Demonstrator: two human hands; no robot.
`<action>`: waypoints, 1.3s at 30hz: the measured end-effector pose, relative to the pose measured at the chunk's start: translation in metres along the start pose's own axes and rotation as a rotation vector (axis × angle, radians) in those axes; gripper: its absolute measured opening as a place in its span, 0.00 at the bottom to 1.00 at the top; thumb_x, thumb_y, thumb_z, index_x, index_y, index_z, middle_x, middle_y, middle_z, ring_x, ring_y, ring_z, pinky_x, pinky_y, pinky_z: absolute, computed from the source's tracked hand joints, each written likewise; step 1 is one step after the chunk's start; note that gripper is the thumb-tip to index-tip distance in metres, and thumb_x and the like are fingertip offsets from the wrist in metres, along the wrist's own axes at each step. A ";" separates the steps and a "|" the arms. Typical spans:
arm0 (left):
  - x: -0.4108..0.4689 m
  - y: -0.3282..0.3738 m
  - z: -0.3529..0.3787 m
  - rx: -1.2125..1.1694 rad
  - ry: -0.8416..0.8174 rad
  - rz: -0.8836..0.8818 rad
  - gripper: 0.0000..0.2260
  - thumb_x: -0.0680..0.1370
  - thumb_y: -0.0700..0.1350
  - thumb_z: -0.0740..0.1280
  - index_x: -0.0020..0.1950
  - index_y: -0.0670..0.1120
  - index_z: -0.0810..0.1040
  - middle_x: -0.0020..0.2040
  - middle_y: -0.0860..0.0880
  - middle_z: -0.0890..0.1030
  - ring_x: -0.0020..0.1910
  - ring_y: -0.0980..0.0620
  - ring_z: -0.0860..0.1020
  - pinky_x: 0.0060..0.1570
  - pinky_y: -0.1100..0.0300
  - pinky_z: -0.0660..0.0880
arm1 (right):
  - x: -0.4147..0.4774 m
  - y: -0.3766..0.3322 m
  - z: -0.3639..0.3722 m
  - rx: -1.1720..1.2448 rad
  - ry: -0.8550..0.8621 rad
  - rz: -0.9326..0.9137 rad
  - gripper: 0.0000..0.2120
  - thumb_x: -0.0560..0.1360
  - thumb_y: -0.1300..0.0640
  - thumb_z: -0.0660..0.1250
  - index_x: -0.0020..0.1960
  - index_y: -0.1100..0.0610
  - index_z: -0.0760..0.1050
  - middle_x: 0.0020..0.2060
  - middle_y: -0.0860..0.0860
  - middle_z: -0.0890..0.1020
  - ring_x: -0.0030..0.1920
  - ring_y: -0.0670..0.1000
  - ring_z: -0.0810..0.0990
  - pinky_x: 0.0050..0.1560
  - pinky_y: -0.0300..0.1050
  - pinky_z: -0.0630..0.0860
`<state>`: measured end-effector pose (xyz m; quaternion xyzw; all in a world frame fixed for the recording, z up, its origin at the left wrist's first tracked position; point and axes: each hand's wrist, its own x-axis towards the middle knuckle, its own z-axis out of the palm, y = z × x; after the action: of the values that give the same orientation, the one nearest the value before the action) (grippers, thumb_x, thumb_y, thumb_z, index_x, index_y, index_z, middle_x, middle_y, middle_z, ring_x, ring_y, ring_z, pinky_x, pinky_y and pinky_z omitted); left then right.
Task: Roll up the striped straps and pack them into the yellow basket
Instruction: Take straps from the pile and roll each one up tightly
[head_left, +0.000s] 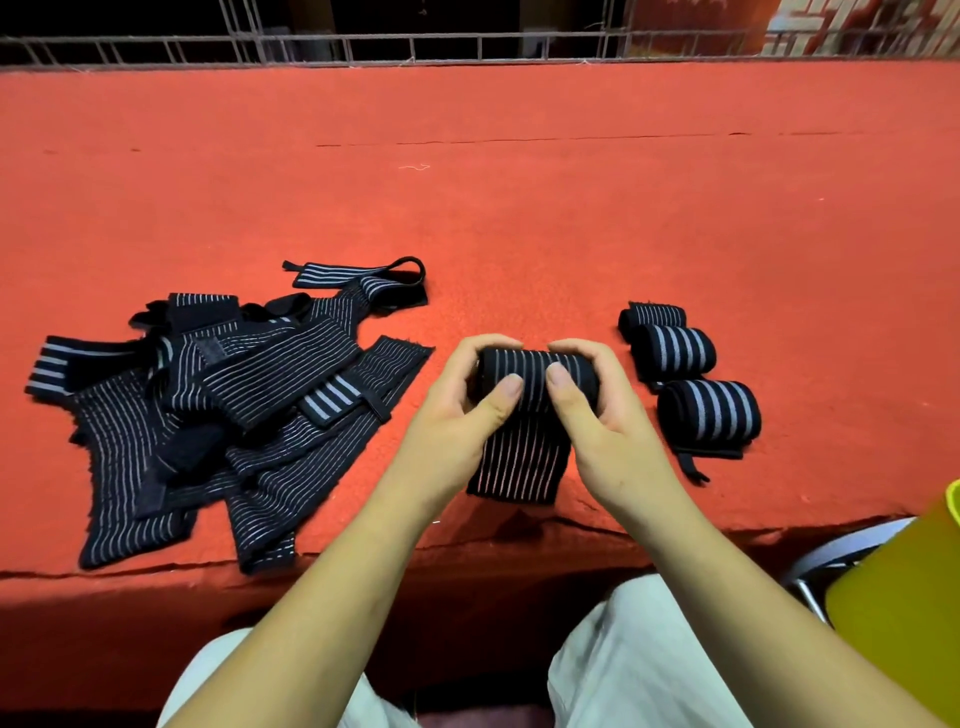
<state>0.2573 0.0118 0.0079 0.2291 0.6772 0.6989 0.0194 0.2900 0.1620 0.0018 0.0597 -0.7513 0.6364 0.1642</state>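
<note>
A wide tabletop (519, 182) covered in red felt-like cloth fills most of the view, seen from above by a seated person. A long crease crosses its far half. Along the far edge runs a grey wire grid (363, 47), with darkness behind it. Pale trousers (639, 665) show at the bottom.

Near the front edge, at the centre, both hands hold a half-rolled strap (524, 374), black with thin pale stripes. The left hand (457, 415) curls round the roll's left end and the right hand (608, 421) round its right end. Both thumbs press on top and the fingers wrap over the far side. The roll's long axis runs left to right across the view. Its unrolled tail lies flat on the cloth and points straight back toward the person, so the stripes run near to far.

To the left sits a tangled pile of loose straps (208, 415), overlapping at many angles (some with thin stripes, some with broad grey bands). To the right, three rolled straps (675, 351) lie in a row slanting toward the near right, the far two touching. Each lies on its side, its axis roughly left to right.

The yellow basket (904, 597) stands off the tabletop at the lower right, cut by the picture's edge, beside a grey metal frame (841, 551).
</note>
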 end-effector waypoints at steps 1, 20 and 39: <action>0.000 0.000 0.000 -0.004 -0.010 0.002 0.13 0.78 0.46 0.65 0.62 0.46 0.75 0.50 0.53 0.78 0.50 0.58 0.76 0.54 0.63 0.74 | 0.000 0.001 -0.001 -0.001 -0.002 0.004 0.15 0.77 0.45 0.64 0.61 0.49 0.73 0.50 0.46 0.81 0.51 0.45 0.80 0.55 0.44 0.76; 0.007 -0.020 0.014 -0.014 0.095 -0.326 0.28 0.66 0.73 0.63 0.50 0.52 0.77 0.43 0.53 0.80 0.45 0.53 0.79 0.56 0.45 0.76 | -0.009 0.018 -0.005 -0.101 -0.048 -0.045 0.16 0.76 0.48 0.66 0.63 0.47 0.71 0.54 0.47 0.78 0.54 0.46 0.78 0.58 0.44 0.74; 0.131 -0.083 0.054 -0.142 0.133 -0.330 0.06 0.79 0.38 0.68 0.52 0.46 0.72 0.48 0.44 0.77 0.49 0.45 0.78 0.57 0.44 0.77 | 0.104 0.073 -0.055 0.052 0.223 0.328 0.16 0.75 0.59 0.73 0.58 0.60 0.70 0.42 0.56 0.80 0.33 0.48 0.80 0.35 0.41 0.78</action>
<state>0.1358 0.1134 -0.0342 0.0663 0.6545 0.7457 0.1053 0.1805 0.2418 -0.0253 -0.1301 -0.7114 0.6765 0.1388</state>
